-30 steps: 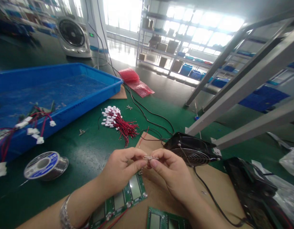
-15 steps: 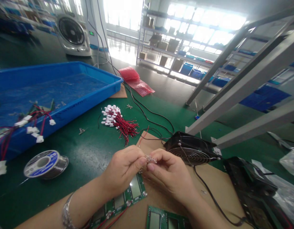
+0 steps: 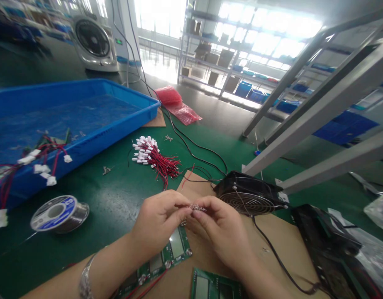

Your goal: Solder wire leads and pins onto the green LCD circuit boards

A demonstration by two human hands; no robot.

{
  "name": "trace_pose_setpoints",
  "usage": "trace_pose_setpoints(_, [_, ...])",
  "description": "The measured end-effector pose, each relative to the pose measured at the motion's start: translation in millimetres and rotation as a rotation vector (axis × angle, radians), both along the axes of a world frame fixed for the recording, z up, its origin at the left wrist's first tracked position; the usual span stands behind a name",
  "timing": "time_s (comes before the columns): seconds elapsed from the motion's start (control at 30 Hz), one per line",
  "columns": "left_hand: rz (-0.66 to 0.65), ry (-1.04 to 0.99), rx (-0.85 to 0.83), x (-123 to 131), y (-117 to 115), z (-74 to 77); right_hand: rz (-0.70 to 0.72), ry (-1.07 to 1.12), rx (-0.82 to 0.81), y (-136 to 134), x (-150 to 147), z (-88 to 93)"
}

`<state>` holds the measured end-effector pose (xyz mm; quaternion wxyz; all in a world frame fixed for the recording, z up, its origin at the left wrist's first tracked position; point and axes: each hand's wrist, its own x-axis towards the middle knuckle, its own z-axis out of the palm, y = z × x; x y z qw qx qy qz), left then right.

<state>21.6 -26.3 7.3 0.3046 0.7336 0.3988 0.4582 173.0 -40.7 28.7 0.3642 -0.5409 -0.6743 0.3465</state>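
Observation:
Between my two hands is a small silvery metal piece that looks like a coiled spring point(image 3: 196, 207); whether it is one piece or several tangled together I cannot make out. My left hand point(image 3: 162, 220) pinches its left end between thumb and fingers. My right hand point(image 3: 225, 228) pinches the right end, fingertips close to the left ones. Beneath my left hand lies a green circuit board point(image 3: 176, 244) with pale rectangular parts, round metal bits along its edge and red wires. Another green circuit board point(image 3: 201, 287) is partly cut off at the bottom edge.
Brown cardboard point(image 3: 272, 245) lies under the hands. A black fan point(image 3: 250, 195) stands to the right, beside grey metal posts point(image 3: 303, 116). Leftward are a solder spool point(image 3: 59, 214), a bundle of red-black wires with white connectors point(image 3: 155, 158) and a blue tray point(image 3: 129, 120).
My fingers have shifted slightly around the coiled metal piece, which now lies flatter between the fingertips. Both hands keep their pinch; everything else stays in place.

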Motion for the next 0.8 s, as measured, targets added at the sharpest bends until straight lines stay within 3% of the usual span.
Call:
trace_pose_setpoints(0.13, [-0.061, 0.007, -0.002, 0.1, -0.8, -0.6, -0.011, -0.243, 0.376, -0.5, 0.7, -0.8])
trace_pose_setpoints(0.23, [-0.084, -0.002, -0.072, 1.4, 0.4, -1.1, -0.011, -0.255, 0.48, -1.0, 0.7, -2.6])
trace_pose_setpoints(0.3, [-0.075, -0.038, -0.234, 2.7, 2.2, -1.6, 0.001, -0.227, 0.417, -1.3, 0.2, -2.1])
trace_pose_setpoints(0.4, [-0.077, -0.09, -0.436, 3.9, 5.1, -2.7, -0.008, -0.127, 0.151, -0.2, -0.2, 0.3])
trace_pose_setpoints(0.53, [-0.077, -0.144, -0.51, 4.0, 6.5, -3.6, -0.07, 0.065, -0.121, 4.2, 2.6, 0.7])
trace_pose_setpoints(0.67, [-0.126, -0.396, -0.611, 5.6, 5.8, -3.2, -0.063, 0.162, -0.209, 6.6, 4.8, -1.5])
trace_pose_setpoints(0.8, [-0.128, -0.354, -0.577, 5.9, 6.5, -0.9, -0.017, 0.273, -0.283, 7.4, 3.8, -1.6])
